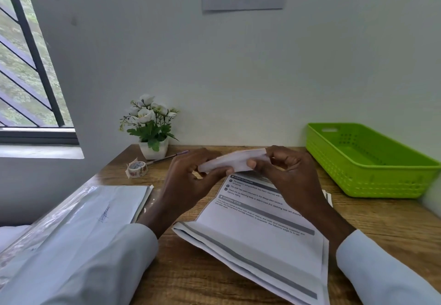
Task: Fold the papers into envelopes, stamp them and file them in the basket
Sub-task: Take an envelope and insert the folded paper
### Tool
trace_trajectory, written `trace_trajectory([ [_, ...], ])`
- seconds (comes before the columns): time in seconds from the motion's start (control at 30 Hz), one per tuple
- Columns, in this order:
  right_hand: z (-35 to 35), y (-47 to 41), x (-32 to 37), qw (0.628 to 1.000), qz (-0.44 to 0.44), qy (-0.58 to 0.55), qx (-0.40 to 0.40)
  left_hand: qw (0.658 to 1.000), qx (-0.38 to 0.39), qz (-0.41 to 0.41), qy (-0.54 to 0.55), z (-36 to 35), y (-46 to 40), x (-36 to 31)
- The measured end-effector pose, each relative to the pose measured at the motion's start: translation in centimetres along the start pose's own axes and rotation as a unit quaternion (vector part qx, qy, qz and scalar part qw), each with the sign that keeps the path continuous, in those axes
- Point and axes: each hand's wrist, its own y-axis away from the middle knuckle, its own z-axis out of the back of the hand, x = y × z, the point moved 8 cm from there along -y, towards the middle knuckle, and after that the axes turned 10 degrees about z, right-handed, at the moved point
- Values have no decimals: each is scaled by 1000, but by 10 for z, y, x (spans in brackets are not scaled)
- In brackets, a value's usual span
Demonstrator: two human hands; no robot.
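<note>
White folded paper [232,160] raised over the printed sheets [257,223], pinched at both ends by left hand [191,180] and right hand [286,171], likely to sharpen a crease. Green basket [372,168] waiting at right, holding nothing visible.

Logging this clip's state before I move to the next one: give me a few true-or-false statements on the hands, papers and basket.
1. Both hands hold a folded paper above the desk. True: left hand and right hand grip its ends.
2. The green basket already holds envelopes. False: no envelopes show inside it.
3. The tape roll sits by the potted flowers. True.
4. The basket stands on the person's left. False: it stands at the right.
5. Printed sheets lie on the desk under the hands. True.
</note>
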Motion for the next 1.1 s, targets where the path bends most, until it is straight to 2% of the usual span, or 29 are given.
trace_trajectory([
  [0.1,3,3,-6,997,-41,-41,-56,998,-12,37,42,1,1,4],
  [0.2,5,1,-2,997,-16,-25,-70,999,-14,25,25,1,2,1],
  [0.3,6,-3,13,993,69,79,-47,1000,-16,1,-13,-2,4,-2],
  [0.37,5,-4,24,974,151,165,-25,1000,-20,0,-21,-4,4,-1],
  [0.47,2,-6,28,955,216,199,24,999,-30,8,-30,-3,3,1],
  [0.6,0,-8,17,978,144,143,53,999,-25,9,-21,0,3,4],
  [0.73,5,-9,-4,998,-11,50,28,1000,-20,12,-6,1,2,6],
  [0.83,11,-11,-8,998,-61,0,7,999,-24,24,24,2,1,8],
  [1.0,10,-12,-11,995,-82,27,42,997,-16,51,52,-1,1,17],
  [1.1,8,-22,7,982,30,169,74,994,-17,71,77,-2,-1,20],
])
